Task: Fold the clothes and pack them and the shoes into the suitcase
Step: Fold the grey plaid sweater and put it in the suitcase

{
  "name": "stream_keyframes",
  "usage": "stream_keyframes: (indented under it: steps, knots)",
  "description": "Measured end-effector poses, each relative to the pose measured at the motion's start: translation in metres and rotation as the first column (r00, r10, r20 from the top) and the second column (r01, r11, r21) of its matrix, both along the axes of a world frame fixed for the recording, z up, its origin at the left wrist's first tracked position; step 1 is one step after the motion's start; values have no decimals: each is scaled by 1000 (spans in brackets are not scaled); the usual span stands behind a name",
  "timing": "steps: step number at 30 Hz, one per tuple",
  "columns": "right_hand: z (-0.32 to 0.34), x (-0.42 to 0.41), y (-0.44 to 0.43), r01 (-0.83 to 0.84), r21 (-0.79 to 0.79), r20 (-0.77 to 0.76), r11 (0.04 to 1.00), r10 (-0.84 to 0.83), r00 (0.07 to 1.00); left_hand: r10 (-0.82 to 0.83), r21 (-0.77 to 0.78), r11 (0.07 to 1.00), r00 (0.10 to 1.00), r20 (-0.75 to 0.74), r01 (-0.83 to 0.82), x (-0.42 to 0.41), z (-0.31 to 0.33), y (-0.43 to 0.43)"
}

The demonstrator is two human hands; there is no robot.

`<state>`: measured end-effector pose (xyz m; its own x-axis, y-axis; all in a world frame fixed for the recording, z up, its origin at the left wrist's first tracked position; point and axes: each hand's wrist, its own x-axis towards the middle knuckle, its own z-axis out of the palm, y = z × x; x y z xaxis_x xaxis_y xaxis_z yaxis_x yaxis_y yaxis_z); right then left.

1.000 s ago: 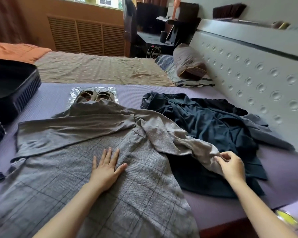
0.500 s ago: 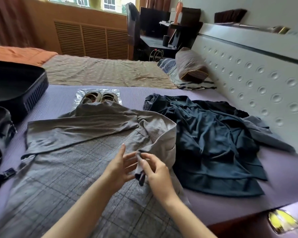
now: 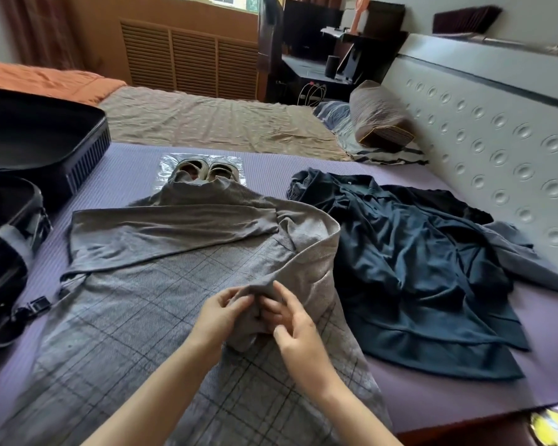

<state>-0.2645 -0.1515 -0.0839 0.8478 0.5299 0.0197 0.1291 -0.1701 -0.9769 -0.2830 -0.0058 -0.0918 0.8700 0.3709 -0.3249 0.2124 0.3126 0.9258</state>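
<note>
Grey sleeve (image 3: 314, 257) now gripped by left hand (image 3: 221, 315) too, beside right hand (image 3: 298, 333).

The bed (image 3: 464, 394) in front of me is covered by a ribbed purple mat (image 3: 271, 159). My grey checked garment (image 3: 136, 317) lies spread across its middle, and a heap of dark blue clothes (image 3: 416, 268) lies just beside it on the right. At the far edge a clear plastic sheet (image 3: 166, 162) carries the shoes (image 3: 207, 167), their near ends under the grey collar. The open suitcase (image 3: 45, 140) rests on the left side.
</note>
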Motion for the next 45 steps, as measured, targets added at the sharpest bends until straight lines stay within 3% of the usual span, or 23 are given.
stream_keyframes:
  steps: [3,6,9,12,15,21,24,28,33,37,41,43,45]
  knots:
    - [16,28,-5,128,-89,220,988,-106,970,37,104,994,999,25,-40,0,-2,18]
    - [22,80,-2,155,-358,435,921,18,900,31,183,982,995,92,-48,2,4,40]
    - [22,126,19,104,-582,410,807,180,894,25,240,969,990,139,-58,7,8,65]
    - [19,161,42,169,-668,445,725,208,871,9,370,926,987,163,-70,11,9,93]
    - [21,184,58,211,-649,494,731,194,847,35,505,855,986,164,-115,11,6,125]
    - [26,216,100,316,-468,607,826,41,793,179,591,764,965,194,-261,20,3,179]
    - [36,227,134,329,-425,611,843,-2,792,260,652,675,938,227,-345,37,8,207]
    - [35,244,186,356,-449,668,819,44,742,371,702,599,911,183,-385,58,6,250]
    - [1,256,220,412,-583,706,700,186,684,461,810,487,884,79,-326,65,-11,286]
    - [-18,245,216,437,-550,754,712,198,627,532,891,377,847,13,-251,63,-28,286]
    - [-25,220,182,412,-459,762,787,111,638,523,902,341,851,54,-267,60,-41,284]
    - [-26,204,155,306,-533,708,789,217,672,511,881,366,856,79,-300,60,-37,281]
    - [-28,190,123,207,-650,633,731,369,681,479,864,402,874,84,-303,60,-35,279]
